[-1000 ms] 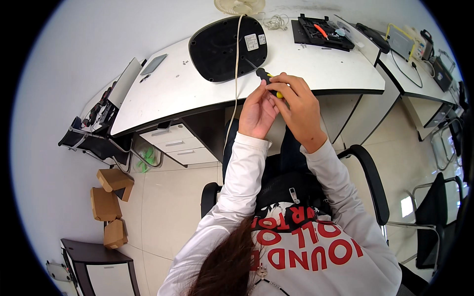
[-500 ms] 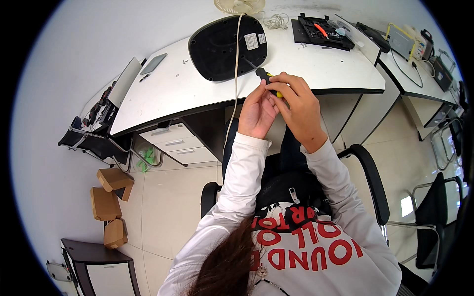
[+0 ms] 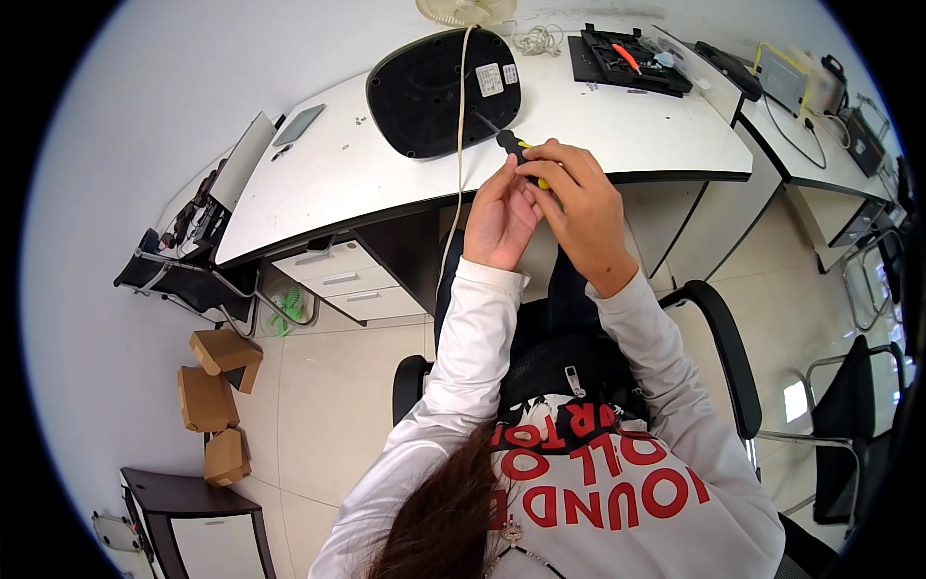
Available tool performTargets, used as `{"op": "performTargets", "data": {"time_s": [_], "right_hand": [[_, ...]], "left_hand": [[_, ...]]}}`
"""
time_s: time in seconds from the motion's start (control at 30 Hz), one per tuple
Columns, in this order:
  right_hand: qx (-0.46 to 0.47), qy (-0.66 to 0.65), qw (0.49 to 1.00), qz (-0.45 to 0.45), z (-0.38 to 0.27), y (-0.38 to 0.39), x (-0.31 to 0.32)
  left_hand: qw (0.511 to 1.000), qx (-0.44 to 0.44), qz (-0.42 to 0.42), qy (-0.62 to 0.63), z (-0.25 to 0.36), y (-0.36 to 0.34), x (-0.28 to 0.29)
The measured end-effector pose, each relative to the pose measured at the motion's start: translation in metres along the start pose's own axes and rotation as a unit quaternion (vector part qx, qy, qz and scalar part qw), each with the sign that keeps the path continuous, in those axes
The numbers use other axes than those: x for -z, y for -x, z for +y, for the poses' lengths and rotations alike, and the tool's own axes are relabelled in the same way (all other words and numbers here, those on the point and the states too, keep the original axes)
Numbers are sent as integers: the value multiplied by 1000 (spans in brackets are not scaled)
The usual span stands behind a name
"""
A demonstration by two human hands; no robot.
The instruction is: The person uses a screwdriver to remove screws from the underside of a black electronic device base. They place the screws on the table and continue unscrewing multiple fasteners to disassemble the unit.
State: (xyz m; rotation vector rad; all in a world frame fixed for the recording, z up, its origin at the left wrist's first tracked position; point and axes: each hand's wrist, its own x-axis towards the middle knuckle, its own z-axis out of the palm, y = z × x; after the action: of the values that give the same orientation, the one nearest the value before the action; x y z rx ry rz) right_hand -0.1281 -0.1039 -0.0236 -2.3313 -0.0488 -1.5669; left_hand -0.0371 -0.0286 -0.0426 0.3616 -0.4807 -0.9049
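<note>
My right hand (image 3: 585,207) is closed on a black and yellow screwdriver (image 3: 513,143), whose thin shaft reaches up-left to the black oval base plate (image 3: 424,96) on the white desk (image 3: 637,140). The base has screw holes and labels, and its underside faces up. My left hand (image 3: 498,217) lies beside the right, palm up and fingers curled, its thumb and fingertips at the screwdriver's handle. A pale cord (image 3: 461,116) runs over the base and down past the desk's front edge. Whether the screwdriver's tip sits in a hole is hard to make out.
A fan cage (image 3: 463,12) and coiled cable (image 3: 535,41) are behind the base. A toolbox (image 3: 641,72) with orange-handled tool is back right; a tablet-like slab (image 3: 299,125) lies left. Chairs (image 3: 839,415) flank the right, cardboard boxes (image 3: 207,396) the left floor.
Both hands, the screwdriver and the black base have shifted very slightly up and left since the earlier frames. Their grip looks the same.
</note>
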Motion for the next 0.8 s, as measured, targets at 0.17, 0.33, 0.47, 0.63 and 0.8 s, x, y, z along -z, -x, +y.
{"op": "performTargets", "data": {"time_s": [0.17,0.33,0.47,0.63,0.8], "right_hand": [[1,5,1000,-4,-1,0,2],[0,4,1000,-8,-1,0,1],[-3,9,1000,-8,-2,0,2],[2,6,1000,0,-1,-1,1],[-3,10,1000,-5,-2,0,2]], "left_hand": [[1000,9,-17,5,0,1,-1],[999,18,-34,20,2,3,-2],[999,20,-26,20,1,2,-2],[997,32,-43,53,3,2,1],[1000,19,-22,13,0,1,0]]}}
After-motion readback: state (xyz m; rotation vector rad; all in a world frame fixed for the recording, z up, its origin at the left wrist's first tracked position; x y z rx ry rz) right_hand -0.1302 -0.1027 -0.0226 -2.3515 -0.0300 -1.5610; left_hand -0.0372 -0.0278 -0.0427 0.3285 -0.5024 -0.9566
